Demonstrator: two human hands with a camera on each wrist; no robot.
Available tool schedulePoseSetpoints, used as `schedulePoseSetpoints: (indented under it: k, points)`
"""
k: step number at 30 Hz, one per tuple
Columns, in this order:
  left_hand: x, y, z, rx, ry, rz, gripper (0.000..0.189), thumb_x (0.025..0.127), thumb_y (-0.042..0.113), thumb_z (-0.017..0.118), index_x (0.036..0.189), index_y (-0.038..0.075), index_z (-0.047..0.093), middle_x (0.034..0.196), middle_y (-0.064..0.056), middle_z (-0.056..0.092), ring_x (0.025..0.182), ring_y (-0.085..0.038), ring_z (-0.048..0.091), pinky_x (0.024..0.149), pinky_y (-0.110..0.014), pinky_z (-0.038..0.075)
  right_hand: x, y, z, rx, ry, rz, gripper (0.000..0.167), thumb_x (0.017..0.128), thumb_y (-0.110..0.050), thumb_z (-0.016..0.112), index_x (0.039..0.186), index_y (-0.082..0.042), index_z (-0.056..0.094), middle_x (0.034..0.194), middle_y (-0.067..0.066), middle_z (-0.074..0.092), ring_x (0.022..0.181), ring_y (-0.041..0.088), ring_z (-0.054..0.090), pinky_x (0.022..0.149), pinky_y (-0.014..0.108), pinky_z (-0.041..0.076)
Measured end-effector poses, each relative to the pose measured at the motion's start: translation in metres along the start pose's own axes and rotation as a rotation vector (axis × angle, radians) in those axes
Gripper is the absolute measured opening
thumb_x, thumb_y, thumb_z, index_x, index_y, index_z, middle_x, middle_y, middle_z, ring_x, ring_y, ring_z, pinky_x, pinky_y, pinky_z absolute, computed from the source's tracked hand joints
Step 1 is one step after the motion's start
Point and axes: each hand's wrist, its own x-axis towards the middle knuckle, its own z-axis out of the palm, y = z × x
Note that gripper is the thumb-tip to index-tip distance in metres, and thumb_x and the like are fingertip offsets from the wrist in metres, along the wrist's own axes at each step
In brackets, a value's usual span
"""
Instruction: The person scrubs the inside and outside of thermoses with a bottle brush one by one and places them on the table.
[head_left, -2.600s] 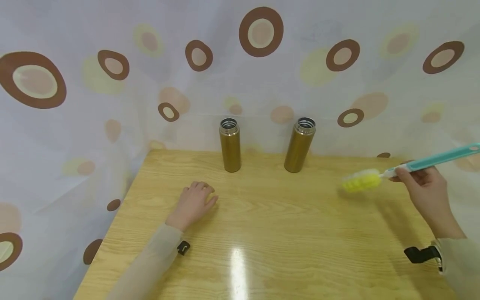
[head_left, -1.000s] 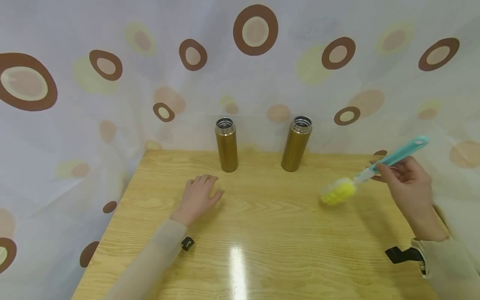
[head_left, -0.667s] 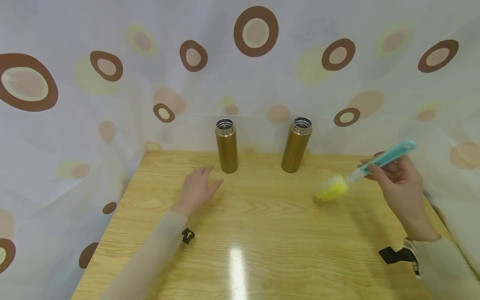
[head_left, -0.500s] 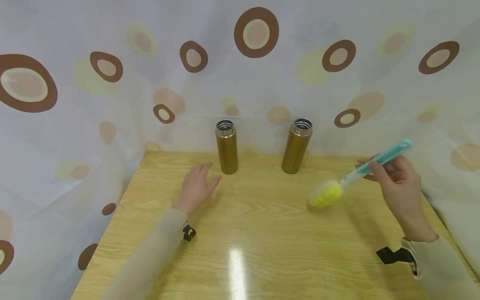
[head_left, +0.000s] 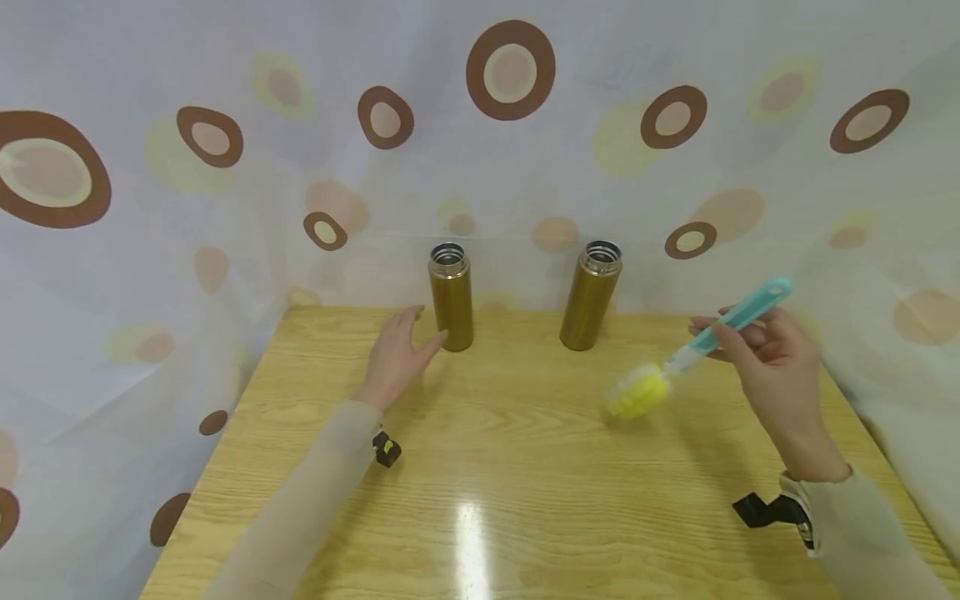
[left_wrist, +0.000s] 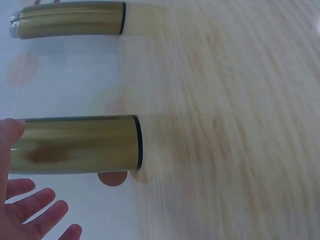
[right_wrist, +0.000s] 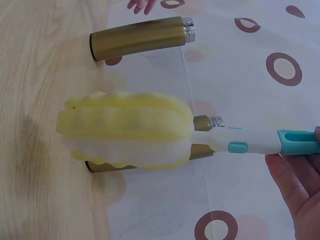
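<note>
Two gold, lidless vacuum flasks stand upright near the back of the table: a left flask (head_left: 452,304) and a right flask (head_left: 589,302). My left hand (head_left: 397,357) is beside the left flask with thumb and fingers spread around its near left side. Whether the thumb touches it, I cannot tell. My right hand (head_left: 783,375) pinches the teal handle of a bottle brush (head_left: 738,315) between thumb and fingers. The brush's yellow and white sponge head (right_wrist: 130,130) points down to the left above the table. In the right wrist view it hides much of the right flask.
A light wooden table (head_left: 480,450) lies under everything. Behind it and along both sides hangs a pale curtain (head_left: 420,183) with brown ring patterns. Black straps with small mounts sit at both wrists.
My left hand has moved forward and right, up to the left flask. The brush, held in my right hand, has moved left and tilts more steeply. Both flasks stay in place.
</note>
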Motion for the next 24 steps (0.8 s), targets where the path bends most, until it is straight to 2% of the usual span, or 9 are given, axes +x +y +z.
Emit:
schedulePoseSetpoints:
  k: [7, 10, 13, 20, 24]
  points:
    - [0.017, 0.003, 0.006, -0.095, 0.033, -0.024, 0.087, 0.098, 0.054, 0.067, 0.161, 0.005, 0.032, 0.154, -0.020, 0.048, 0.139, -0.039, 0.048, 0.114, -0.057, 0.043, -0.001, -0.001, 0.007, 0.085, -0.004, -0.016, 0.023, 0.100, 0.008, 0.061, 0.121, 0.017, 0.056, 0.110, 0.017, 0.077, 0.100, 0.021, 0.076, 0.084, 0.029, 0.062]
    - [0.023, 0.005, 0.007, -0.138, 0.032, -0.045, 0.094, 0.096, 0.053, 0.070, 0.164, 0.007, 0.024, 0.157, -0.021, 0.043, 0.142, -0.039, 0.045, 0.114, -0.058, 0.042, -0.002, 0.000, 0.009, 0.066, -0.005, -0.006, 0.023, 0.101, 0.006, 0.061, 0.121, 0.017, 0.055, 0.110, 0.016, 0.078, 0.100, 0.022, 0.076, 0.084, 0.030, 0.062]
    - [0.027, 0.006, 0.009, -0.188, 0.041, -0.060, 0.097, 0.095, 0.053, 0.072, 0.165, 0.008, 0.021, 0.158, -0.022, 0.041, 0.144, -0.038, 0.044, 0.115, -0.058, 0.042, -0.003, 0.002, 0.011, 0.065, -0.011, 0.007, 0.024, 0.102, 0.005, 0.060, 0.120, 0.018, 0.052, 0.111, 0.016, 0.078, 0.100, 0.022, 0.076, 0.084, 0.031, 0.062]
    - [0.039, 0.008, 0.015, -0.248, 0.038, -0.049, 0.104, 0.093, 0.053, 0.075, 0.166, 0.008, 0.016, 0.162, -0.020, 0.037, 0.147, -0.036, 0.041, 0.118, -0.055, 0.039, -0.004, 0.007, 0.012, 0.109, -0.029, -0.015, 0.025, 0.102, 0.006, 0.058, 0.121, 0.020, 0.049, 0.111, 0.015, 0.078, 0.102, 0.020, 0.076, 0.084, 0.030, 0.062]
    - [0.045, 0.010, 0.019, -0.291, 0.031, -0.040, 0.106, 0.093, 0.051, 0.076, 0.167, 0.010, 0.012, 0.164, -0.019, 0.034, 0.148, -0.035, 0.039, 0.120, -0.054, 0.037, -0.004, 0.010, 0.013, 0.107, -0.011, -0.003, 0.027, 0.103, 0.006, 0.058, 0.122, 0.020, 0.048, 0.110, 0.014, 0.078, 0.103, 0.020, 0.076, 0.085, 0.031, 0.062]
